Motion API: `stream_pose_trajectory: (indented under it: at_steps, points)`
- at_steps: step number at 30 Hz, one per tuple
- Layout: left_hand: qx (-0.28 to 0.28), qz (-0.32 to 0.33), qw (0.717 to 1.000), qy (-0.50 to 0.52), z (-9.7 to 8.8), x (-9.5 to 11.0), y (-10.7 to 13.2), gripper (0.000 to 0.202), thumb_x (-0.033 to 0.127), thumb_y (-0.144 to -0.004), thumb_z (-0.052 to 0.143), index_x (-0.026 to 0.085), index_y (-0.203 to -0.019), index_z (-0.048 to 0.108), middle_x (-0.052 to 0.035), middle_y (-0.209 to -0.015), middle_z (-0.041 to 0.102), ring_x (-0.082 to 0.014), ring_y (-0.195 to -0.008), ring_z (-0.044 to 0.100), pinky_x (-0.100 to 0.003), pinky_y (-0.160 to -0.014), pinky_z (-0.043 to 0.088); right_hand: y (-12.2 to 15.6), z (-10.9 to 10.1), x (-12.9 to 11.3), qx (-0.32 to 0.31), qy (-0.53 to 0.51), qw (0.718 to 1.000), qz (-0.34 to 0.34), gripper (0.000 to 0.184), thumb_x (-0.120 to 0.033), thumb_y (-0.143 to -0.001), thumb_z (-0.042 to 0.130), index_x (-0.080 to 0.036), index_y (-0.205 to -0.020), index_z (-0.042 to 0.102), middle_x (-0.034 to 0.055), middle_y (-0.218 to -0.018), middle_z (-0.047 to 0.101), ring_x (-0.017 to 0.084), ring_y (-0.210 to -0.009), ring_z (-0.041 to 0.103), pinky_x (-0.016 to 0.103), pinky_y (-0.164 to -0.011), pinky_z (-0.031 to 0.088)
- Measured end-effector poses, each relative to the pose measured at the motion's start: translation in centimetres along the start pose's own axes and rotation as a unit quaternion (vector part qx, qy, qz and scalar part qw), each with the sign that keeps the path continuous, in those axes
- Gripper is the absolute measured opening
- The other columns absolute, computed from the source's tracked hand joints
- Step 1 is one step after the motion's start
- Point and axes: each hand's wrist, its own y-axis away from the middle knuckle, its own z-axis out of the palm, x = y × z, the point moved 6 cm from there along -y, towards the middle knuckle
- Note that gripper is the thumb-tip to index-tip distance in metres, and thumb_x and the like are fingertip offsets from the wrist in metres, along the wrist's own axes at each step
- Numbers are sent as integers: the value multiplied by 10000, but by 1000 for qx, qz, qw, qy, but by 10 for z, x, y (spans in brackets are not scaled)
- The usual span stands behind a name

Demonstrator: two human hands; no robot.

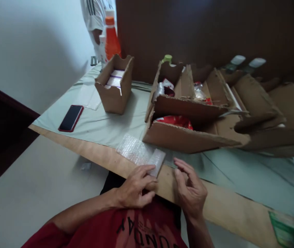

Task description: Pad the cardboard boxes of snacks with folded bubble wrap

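A strip of bubble wrap (136, 151) lies at the table's near edge, its right end folded around a small flat item (158, 160). My left hand (135, 187) pinches the near corner of that wrapped end with thumb and fingertips. My right hand (190, 191) hovers just to the right of it, above the table edge, fingers loosely curled and apart, holding nothing.
A large open cardboard box (188, 137) with dividers, red packets and plastic bags stands behind the hands. A smaller open box (114, 93) and a red-cased phone (71, 118) sit farther left. An orange bottle (111, 38) and another person (95, 20) are at the far end.
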Motion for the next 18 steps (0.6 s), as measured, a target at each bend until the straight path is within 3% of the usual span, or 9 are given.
stream_pose_trajectory:
  at_steps: [2, 5, 9, 11, 13, 15, 18]
  points:
    - [-53, 63, 995, 62, 10, 17, -3, 317, 191, -821, 664, 165, -1137, 676, -204, -1358, 646, -307, -1234, 645, -462, -1025, 560, 4, -19, -10, 22, 32, 999, -28, 229, -160, -942, 601, -223, -1144, 689, 103, -1189, 749, 242, -1104, 712, 442, -973, 572]
    - [-19, 72, 994, 76, -4, 18, -7, 256, 121, -866, 603, 187, -1099, 686, -135, -1184, 740, -233, -1076, 711, -383, -950, 587, 7, -16, -35, -21, 64, 993, -100, 305, -98, -937, 577, -235, -1188, 681, 91, -1184, 752, 234, -1077, 714, 422, -948, 566]
    - [109, -46, 990, -74, -48, -26, -7, 256, 101, -901, 551, 216, -1082, 690, -105, -1115, 738, -244, -1094, 682, -428, -978, 560, 6, 46, -60, -189, 107, 960, -178, 326, -83, -956, 522, -221, -1200, 687, 92, -1213, 745, 246, -1178, 662, 430, -986, 528]
    - [106, -103, 975, -163, -61, -52, -7, 227, 154, -891, 574, 217, -1067, 701, -118, -1149, 715, -287, -1121, 656, -485, -998, 539, 6, 78, -57, -276, 164, 927, -194, 284, -103, -947, 554, -205, -1167, 701, 108, -1248, 728, 284, -1276, 600, 470, -1035, 493]
    - [65, -136, 963, -224, -65, -71, -7, 218, 206, -890, 588, 217, -1070, 710, -130, -1184, 694, -314, -1126, 636, -514, -996, 523, 9, 88, -40, -325, 215, 900, -194, 255, -131, -919, 621, -197, -1151, 703, 118, -1288, 709, 322, -1310, 568, 511, -1059, 465]
    - [34, -142, 957, -250, -63, -81, -6, 222, 233, -908, 581, 222, -1088, 711, -131, -1199, 684, -321, -1129, 621, -517, -994, 512, 14, 71, -11, -319, 253, 896, -174, 288, -165, -906, 654, -201, -1189, 692, 121, -1341, 685, 340, -1303, 567, 536, -1061, 445]
    - [29, -136, 959, -247, -61, -83, -3, 233, 254, -915, 584, 242, -1111, 708, -122, -1211, 679, -323, -1135, 609, -515, -991, 505, 27, 4, 39, -228, 302, 919, -107, 282, -255, -945, 613, -230, -1214, 694, 115, -1361, 678, 340, -1302, 566, 528, -1029, 441]
